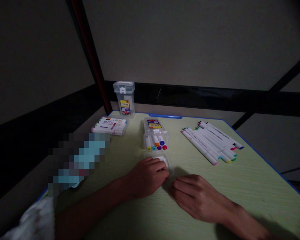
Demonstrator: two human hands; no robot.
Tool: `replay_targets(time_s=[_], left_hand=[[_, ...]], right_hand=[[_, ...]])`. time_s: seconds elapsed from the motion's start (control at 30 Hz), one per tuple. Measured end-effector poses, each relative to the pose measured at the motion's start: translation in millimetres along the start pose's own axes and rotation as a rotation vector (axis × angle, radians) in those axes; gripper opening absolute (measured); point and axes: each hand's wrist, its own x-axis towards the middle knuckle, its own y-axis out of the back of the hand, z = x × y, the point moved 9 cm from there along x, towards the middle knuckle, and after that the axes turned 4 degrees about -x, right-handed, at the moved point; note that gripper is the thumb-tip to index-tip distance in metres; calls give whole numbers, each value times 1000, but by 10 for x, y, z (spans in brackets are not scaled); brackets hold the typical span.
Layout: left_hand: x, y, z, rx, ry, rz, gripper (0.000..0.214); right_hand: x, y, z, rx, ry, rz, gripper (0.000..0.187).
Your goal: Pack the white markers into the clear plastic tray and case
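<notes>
A clear plastic marker case [155,133] lies on its side in the middle of the pale green table [252,186], its open end toward me with several coloured marker caps showing. Its hinged clear lid [168,163] lies flat on the table just in front. My left hand [146,176] rests on that lid with curled fingers pressing its near edge. My right hand [196,196] lies palm down beside it, fingers loosely bent and pointing toward the lid, holding nothing.
A row of loose white markers [211,143] lies at the right. A second case of markers [111,126] lies at the left, and an upright clear case [124,98] stands at the back. A blurred patch covers the left edge. Walls close behind.
</notes>
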Motion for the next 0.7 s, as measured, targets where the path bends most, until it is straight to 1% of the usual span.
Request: replay_targets(time_s=[0.1, 0.2, 0.33, 0.4, 0.47, 0.7], left_hand=[[-1, 7, 49, 49, -28, -3, 15], [-6, 66, 80, 67, -36, 41, 15], [-27, 211, 51, -5, -3, 180, 17], [-49, 287, 25, -38, 11, 262, 21], [-70, 332, -3, -48, 28, 318, 26], [-81, 301, -141, -70, 164, 316, 35]], right_hand=[[-5, 5, 0, -3, 0, 9, 34], [-11, 27, 7, -13, -8, 33, 34], [-2, 82, 12, -36, -14, 71, 36], [6, 79, 7, -36, -7, 58, 37], [11, 66, 5, -27, -3, 40, 37], [-7, 9, 19, -30, -3, 5, 37]])
